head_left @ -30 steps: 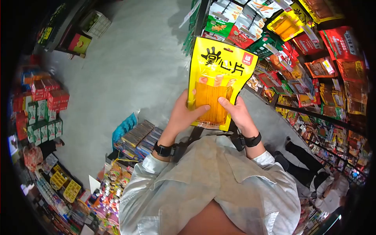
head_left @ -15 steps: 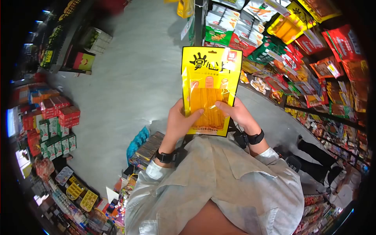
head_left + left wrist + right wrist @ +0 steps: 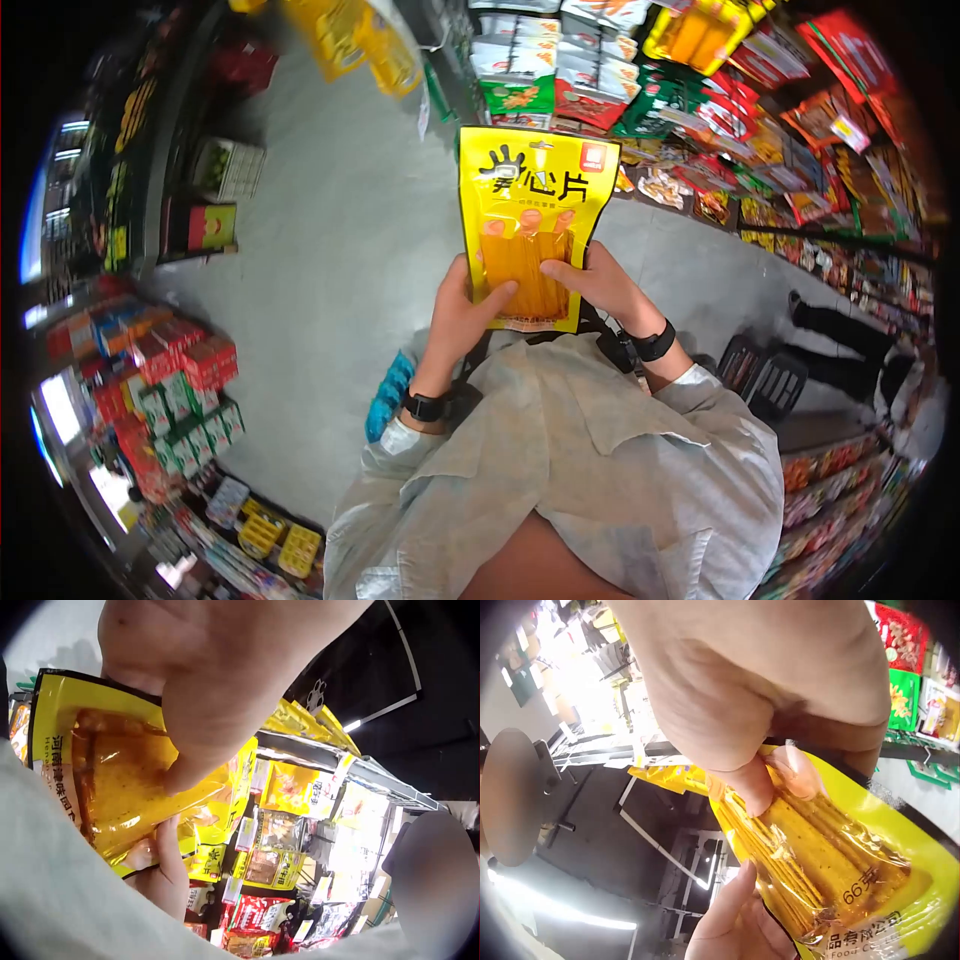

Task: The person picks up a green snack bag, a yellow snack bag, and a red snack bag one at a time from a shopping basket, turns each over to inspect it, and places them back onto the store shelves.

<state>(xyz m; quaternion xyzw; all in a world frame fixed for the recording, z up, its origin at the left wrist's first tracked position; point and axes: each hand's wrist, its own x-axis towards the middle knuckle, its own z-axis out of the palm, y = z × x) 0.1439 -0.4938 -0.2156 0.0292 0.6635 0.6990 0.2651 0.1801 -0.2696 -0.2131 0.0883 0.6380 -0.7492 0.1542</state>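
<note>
Both hands hold a yellow snack bag in front of the body, with black lettering, a red corner logo and a clear window showing flat orange-brown strips. My left hand grips its lower left edge, thumb lying over the window. At the lower right edge, my right hand pinches it the same way, its thumb pressing the front. The fingers of both hands are mostly hidden behind the bag in the head view. In the right wrist view the strips show close up, under the thumb.
Hanging snack packs fill a rack beyond the bag and to the right. Yellow packs hang at the top. Stacked boxes stand at the left on the grey floor. Another person's dark-clothed legs are at the right.
The head view has turned, so the rack slides left and the boxes slide right. The bag has come lower, slightly left and more upright; both hands keep their hold.
</note>
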